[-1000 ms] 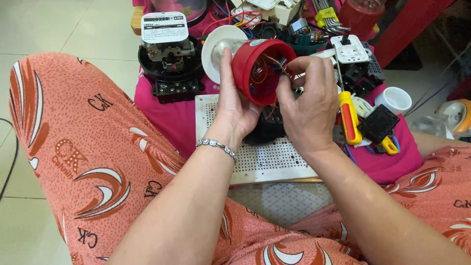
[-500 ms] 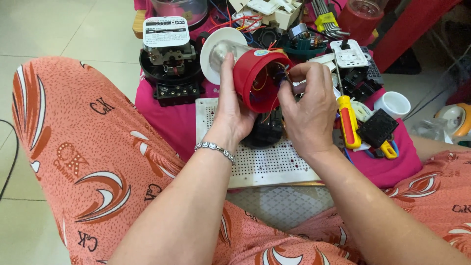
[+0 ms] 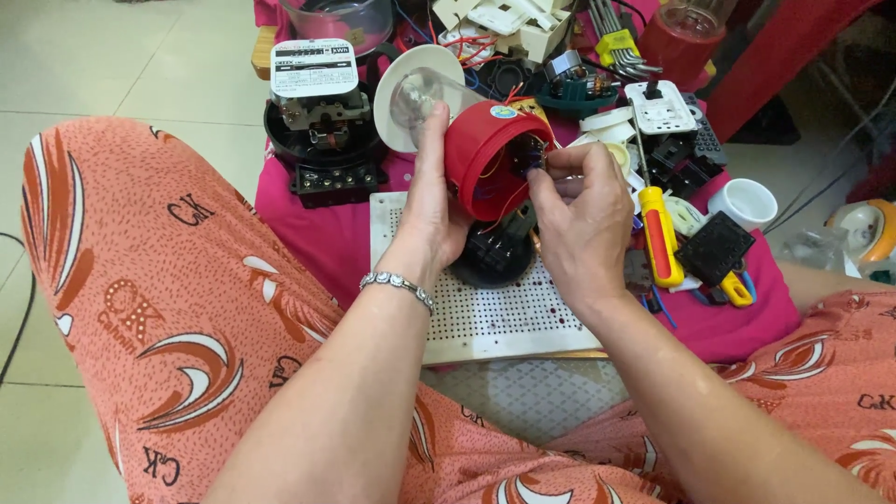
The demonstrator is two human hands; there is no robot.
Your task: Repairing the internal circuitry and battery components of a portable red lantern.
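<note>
the white perforated board lies at the centre of the pink cloth, and above it the two hands work close together on one thing. the left hand is wrapped around the red cylindrical housing, fingers curled up its side and closed firmly on it, with its open mouth tilted toward the right hand. a silver bracelet circles that wrist. the right hand is nearly closed, thumb and fingertips pinched at the housing's rim on a small dark part with red wires; what exactly it pinches is hard to make out.

at 10 o'clock from the hands stands a black electric meter with a white rectangular label plate on top. at 12 o'clock a white round dish lies behind a clear bulb-like piece. under the housing sits a black round base. at 3 o'clock lie a red and yellow screwdriver, a black square block, and a small white cup. a white switch plate lies at 1 o'clock.
</note>
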